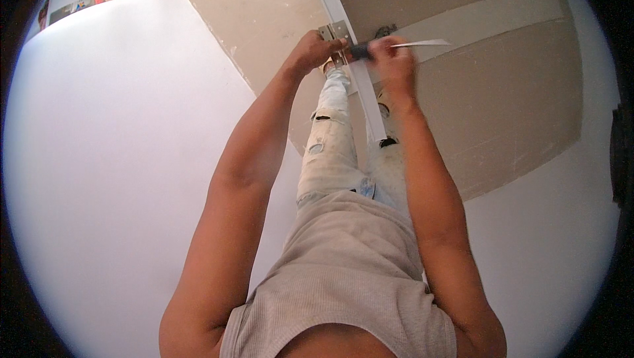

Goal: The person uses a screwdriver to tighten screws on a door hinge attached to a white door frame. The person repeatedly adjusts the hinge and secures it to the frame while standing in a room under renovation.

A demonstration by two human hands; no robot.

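A silver metal hinge lies against the white edge of an upright narrow panel, probably a door. My left hand is closed on the hinge, with the thumb and fingers pressing it to that edge. Just to the right, my right hand is closed around a black-handled tool, its dark end beside the hinge. A pale, tapering, blade-like strip sticks out rightward from the same hand. Motion blurs the right hand, so the tool's exact kind is unclear.
My legs in torn light trousers stand on either side of the panel. White walls rise at left and right. The floor is dusty beige, with a paler strip at right. A dark loose object lies past my right hand.
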